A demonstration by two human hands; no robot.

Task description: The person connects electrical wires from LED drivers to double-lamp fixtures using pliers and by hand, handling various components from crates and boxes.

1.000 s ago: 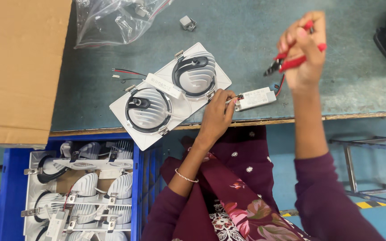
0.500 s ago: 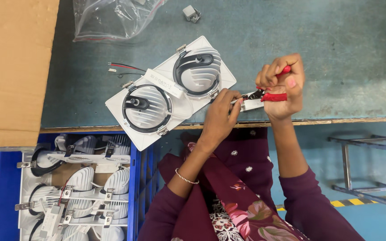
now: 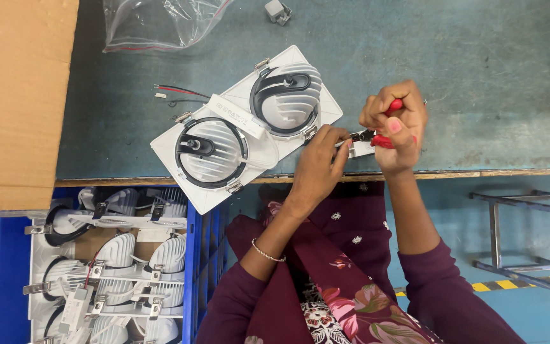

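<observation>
- The blue-green workbench (image 3: 466, 70) fills the upper part of the view, its wooden front edge running across the middle.
- A brown cardboard box (image 3: 14, 95) covers the bench at nine to eleven o'clock.
- A blue crate (image 3: 7, 274) sits below the bench edge at seven o'clock, packed with more white ribbed light fittings (image 3: 122, 255).
- The white twin-lamp fitting (image 3: 246, 124) lies tilted at the middle of the bench, one corner overhanging the front edge; it carries two round ribbed heat sinks with black brackets, and red and black wires (image 3: 173, 92) trail from it toward ten o'clock.
- A clear plastic bag (image 3: 157, 22) lies at twelve o'clock, well apart from the fitting.
- The left hand (image 3: 318, 167) rests at the fitting's four o'clock corner, fingers pinched on a small white part (image 3: 362, 150) just beside that corner.
- The right hand (image 3: 397, 130), at three o'clock of the fitting, is closed around red-handled pliers (image 3: 377, 137); the tool's dark tip points at the left fingertips, and the two hands nearly touch.
- A small grey clip (image 3: 277, 11) lies at the top edge, at one o'clock of the bag.
</observation>
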